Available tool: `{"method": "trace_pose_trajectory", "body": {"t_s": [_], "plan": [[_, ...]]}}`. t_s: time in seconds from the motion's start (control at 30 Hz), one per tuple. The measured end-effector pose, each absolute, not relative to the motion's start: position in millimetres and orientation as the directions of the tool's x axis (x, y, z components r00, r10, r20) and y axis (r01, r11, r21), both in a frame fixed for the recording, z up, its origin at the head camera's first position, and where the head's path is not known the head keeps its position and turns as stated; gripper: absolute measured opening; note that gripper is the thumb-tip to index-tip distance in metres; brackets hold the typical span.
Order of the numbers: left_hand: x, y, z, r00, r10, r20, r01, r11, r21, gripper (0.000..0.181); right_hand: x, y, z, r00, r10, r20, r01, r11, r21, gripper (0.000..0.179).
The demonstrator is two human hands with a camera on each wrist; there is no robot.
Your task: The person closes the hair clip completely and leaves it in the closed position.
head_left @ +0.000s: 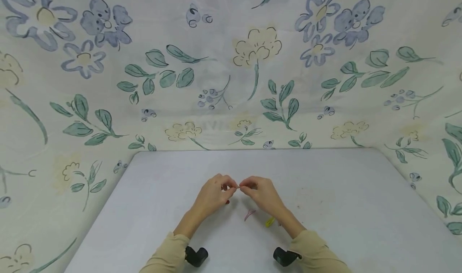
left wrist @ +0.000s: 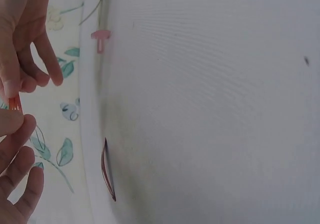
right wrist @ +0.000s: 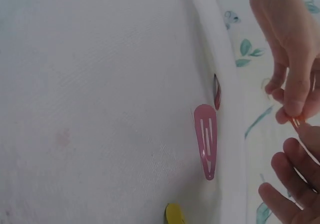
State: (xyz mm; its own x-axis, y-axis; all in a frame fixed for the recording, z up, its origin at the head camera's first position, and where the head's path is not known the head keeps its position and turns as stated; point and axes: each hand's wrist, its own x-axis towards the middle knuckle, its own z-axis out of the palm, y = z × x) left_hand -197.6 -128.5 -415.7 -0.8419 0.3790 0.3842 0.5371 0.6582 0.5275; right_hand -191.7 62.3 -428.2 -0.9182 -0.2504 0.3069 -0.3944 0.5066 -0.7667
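The little orange hair clip (right wrist: 296, 120) is up above the desk (head_left: 144, 208), right where the two hands meet, and I think it could easily go wrong from here. It is so small and thin that only fingertips fit on it, so if one pinch goes weak, or both hands pull at once, it could pop out and drop. If it is the snappy kind, it might jump or nip a finger when it bends. Pressing too hard might bend it out of shape. Think of a clock lying flat with the orange clip in the middle and twelve at the far side. A dark red clip (head_left: 227, 202) lies at seven o'clock, a pink clip (head_left: 250, 214) at five, and a yellow clip (head_left: 270, 221) between four and five, close by the right arm (head_left: 288, 221), so an arm coming down could bump that one. The left hand (head_left: 214, 194) comes in from eight o'clock and pinches one end of the orange clip with its thumb and pointing finger. The right hand (head_left: 261, 192) comes from four and pinches the other end the same way. On both hands the other fingers are loose and a bit bent, nearly touching nothing but air.
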Motion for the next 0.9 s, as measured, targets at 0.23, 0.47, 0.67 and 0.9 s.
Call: {"method": "trace_pose_trajectory", "body": {"t_s": [0.23,0.47,0.67,0.9], "plan": [[-197,-126,-419,-0.827,0.381,0.414,0.554,0.678,0.483,0.011,-191,68,-426,-0.931,-0.233,0.282,-0.362,0.464,-0.808,0.006],[-198,-127,-424,-0.825,0.402,0.398,0.561,0.67,0.487,0.011,-192,70,-429,-0.932,-0.258,0.255,-0.352,0.477,-0.806,0.004],[-198,-127,-427,-0.828,0.42,0.372,0.559,0.668,0.491,0.01,-194,72,-433,-0.934,-0.279,0.224,-0.338,0.477,-0.812,0.005],[-198,-126,-428,-0.841,0.445,0.309,0.541,0.672,0.506,0.006,-196,73,-437,-0.933,-0.291,0.211,-0.338,0.51,-0.791,0.005]]}}
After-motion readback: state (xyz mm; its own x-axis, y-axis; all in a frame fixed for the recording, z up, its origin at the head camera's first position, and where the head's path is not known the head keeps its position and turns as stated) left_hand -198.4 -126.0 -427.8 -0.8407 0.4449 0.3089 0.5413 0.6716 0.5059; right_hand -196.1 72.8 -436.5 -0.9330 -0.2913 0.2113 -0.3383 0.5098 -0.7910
